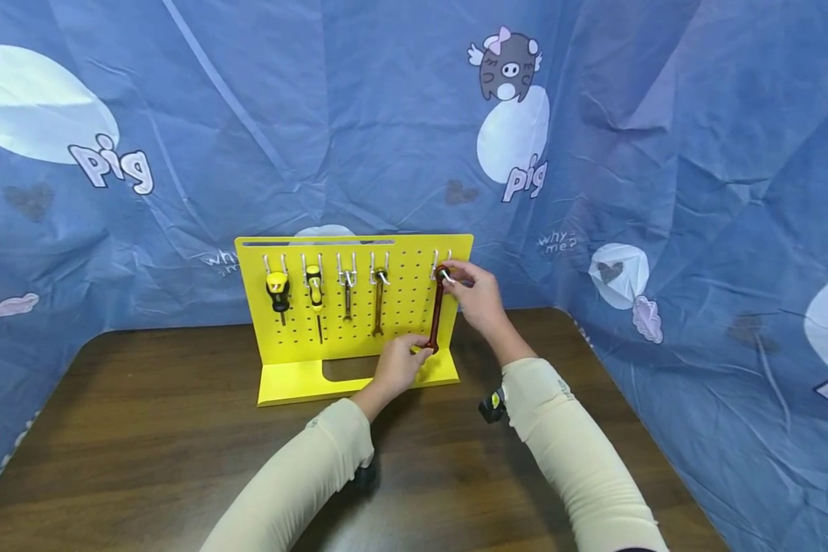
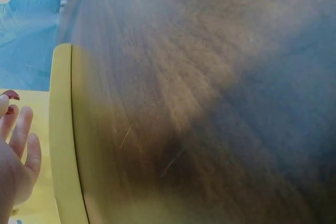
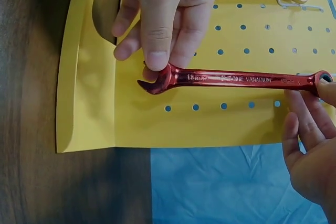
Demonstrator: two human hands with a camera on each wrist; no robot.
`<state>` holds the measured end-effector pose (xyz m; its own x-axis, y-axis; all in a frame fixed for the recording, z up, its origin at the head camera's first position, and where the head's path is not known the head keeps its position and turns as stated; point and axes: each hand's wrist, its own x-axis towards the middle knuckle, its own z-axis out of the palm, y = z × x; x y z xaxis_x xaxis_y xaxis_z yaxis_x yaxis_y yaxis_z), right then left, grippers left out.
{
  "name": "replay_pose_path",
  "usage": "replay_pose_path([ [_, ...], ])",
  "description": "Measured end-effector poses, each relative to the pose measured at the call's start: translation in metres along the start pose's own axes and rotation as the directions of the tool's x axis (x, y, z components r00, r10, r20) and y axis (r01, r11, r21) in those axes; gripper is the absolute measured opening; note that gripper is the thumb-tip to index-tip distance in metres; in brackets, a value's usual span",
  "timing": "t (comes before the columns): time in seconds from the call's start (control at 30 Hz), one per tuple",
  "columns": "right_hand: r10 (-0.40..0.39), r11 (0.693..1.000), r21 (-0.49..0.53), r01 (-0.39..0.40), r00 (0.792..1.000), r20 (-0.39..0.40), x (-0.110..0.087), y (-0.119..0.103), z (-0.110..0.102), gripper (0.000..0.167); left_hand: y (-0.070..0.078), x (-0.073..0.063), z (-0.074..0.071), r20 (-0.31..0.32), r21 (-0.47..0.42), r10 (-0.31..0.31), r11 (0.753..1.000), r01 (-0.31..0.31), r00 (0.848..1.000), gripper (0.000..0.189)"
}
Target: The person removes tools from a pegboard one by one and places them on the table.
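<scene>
A red combination wrench (image 1: 438,314) stands upright along the right side of a yellow pegboard (image 1: 409,307), its ring end up at a metal hook (image 1: 448,276). My right hand (image 1: 479,297) pinches that ring end between thumb and fingers. Down at the open jaw end, my left hand (image 1: 396,364) pinches the wrench with thumb and fingertips. In the right wrist view, lettering shows along the wrench (image 3: 226,78), and both hands hold its ends. Only part of the left hand (image 2: 18,166) enters the left wrist view, beside the board's yellow base edge (image 2: 63,135).
Left of the red wrench hang a gold wrench (image 1: 379,307), a small dark wrench (image 1: 348,299) and two yellow-and-black screwdrivers, a stubby one (image 1: 278,291) and a slimmer one (image 1: 314,287). The board stands on a brown wooden table (image 1: 179,429), with blue printed cloth (image 1: 386,115) behind.
</scene>
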<state>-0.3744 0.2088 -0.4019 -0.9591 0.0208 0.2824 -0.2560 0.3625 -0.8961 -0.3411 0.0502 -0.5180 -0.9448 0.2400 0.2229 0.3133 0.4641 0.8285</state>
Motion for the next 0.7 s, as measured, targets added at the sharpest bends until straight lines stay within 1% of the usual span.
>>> replay_pose_path([
  [0.13,-0.011,1.0,0.01,0.012,1.0,-0.024,0.0022,-0.002,0.0012,0.025,0.0018,-0.0002,0.0001,-0.01,0.021,0.016,1.0,-0.016,1.0,0.019],
  [0.3,-0.013,0.997,0.079,0.015,1.0,-0.029,0.0028,-0.0013,0.0001,0.021,0.0056,-0.0026,0.001,-0.008,0.051,0.051,0.997,-0.051,0.999,0.018],
  [0.43,-0.017,0.993,0.12,0.019,1.0,-0.023,0.0021,-0.0019,-0.0009,0.02,0.0075,-0.0042,0.0017,-0.01,0.077,0.062,0.995,-0.061,0.998,0.017],
  [0.7,-0.041,0.996,0.077,0.043,0.999,-0.036,0.0016,-0.0032,-0.0037,0.02,0.0082,-0.0044,0.0011,-0.019,0.091,0.075,0.993,-0.073,0.997,0.018],
])
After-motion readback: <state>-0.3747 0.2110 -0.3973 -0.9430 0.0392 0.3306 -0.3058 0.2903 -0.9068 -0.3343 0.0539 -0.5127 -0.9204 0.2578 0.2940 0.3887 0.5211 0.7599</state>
